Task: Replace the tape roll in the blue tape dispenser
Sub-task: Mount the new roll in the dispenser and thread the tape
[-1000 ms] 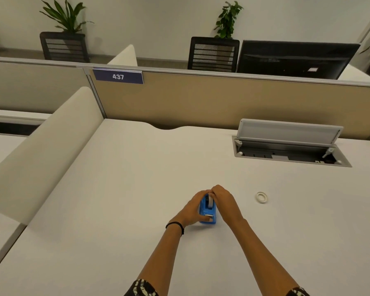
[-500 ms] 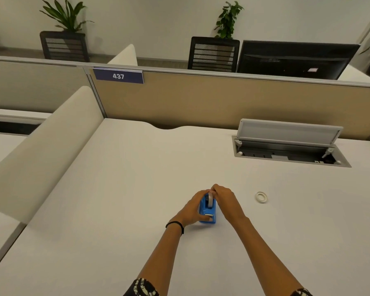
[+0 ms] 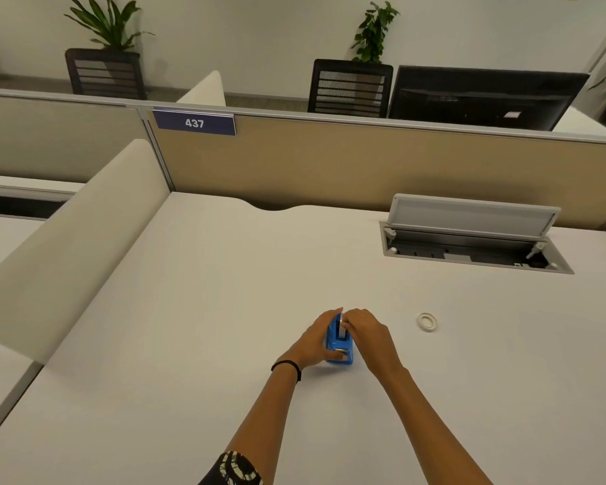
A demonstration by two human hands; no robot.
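Observation:
The blue tape dispenser [image 3: 340, 348] stands on the white desk [image 3: 196, 309], its cutter end towards me. My left hand [image 3: 312, 341] wraps its left side, thumb across the front. From the right, my right hand [image 3: 368, 334] comes in, its fingertips pinched on the white tape roll [image 3: 340, 329] sitting in the top of the dispenser. A small white tape ring [image 3: 427, 322] lies flat on the desk, to the right of my hands and apart from them.
An open cable hatch [image 3: 469, 246] with a raised lid is set in the desk at the back right. A tan partition [image 3: 329, 162] bounds the far edge. A cream side divider [image 3: 70, 239] runs along the left.
Both hands stay on the dispenser. My right fingertips have shifted slightly on the roll; the dispenser has not moved.

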